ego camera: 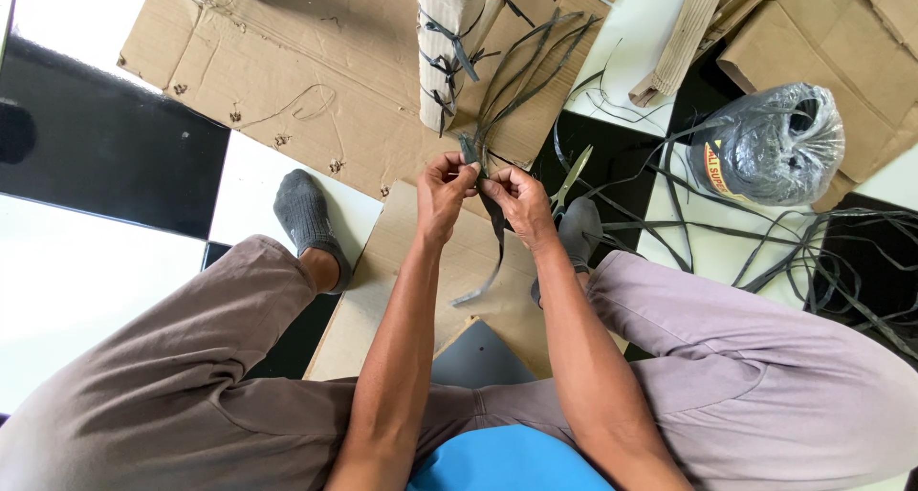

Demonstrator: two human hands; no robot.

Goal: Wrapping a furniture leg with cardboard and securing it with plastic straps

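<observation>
Pinching a dark flat plastic strap (490,204) between both hands, the person sits over a cardboard sheet (402,261) laid on the black-and-white tiled floor (86,261). The left hand (446,187) and right hand (517,200) meet near the middle of the view, fingers closed on the strap from either side, thumbs on top. The strap's upper ends fan away toward the far side; its lower tail hangs in a curve down between the forearms.

Risk, as judged: the strap looks thin and slick, so it could slip out of the pinch if either thumb eases off, and the free tail could snag on the knee or the cardboard edge. A pair of scissors (570,177) lies just right of the right hand, blades pointing far; a careless sweep of that wrist could strike them. Loose strap lengths (822,252) sprawl on the floor at right, near the socked right foot (578,231), and could tangle with it.

Pose: both forearms run from the near edge, converging, wrists slightly bent inward. A wrapped coil of strap (773,145) sits at far right; a paper-wrapped bundle tied with strap (448,51) stands at the far side.
</observation>
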